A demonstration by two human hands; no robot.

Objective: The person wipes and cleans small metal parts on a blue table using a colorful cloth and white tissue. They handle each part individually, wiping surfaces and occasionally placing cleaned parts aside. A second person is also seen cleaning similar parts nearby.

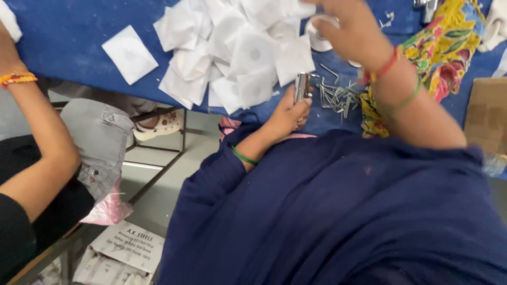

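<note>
One metal piece point(302, 87), seemingly upright, in left hand point(289, 113).

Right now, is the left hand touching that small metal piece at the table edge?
Touching. The head view shows the left hand with its fingers wrapped round the lower part of the small metal piece, which sticks up above them.
</note>
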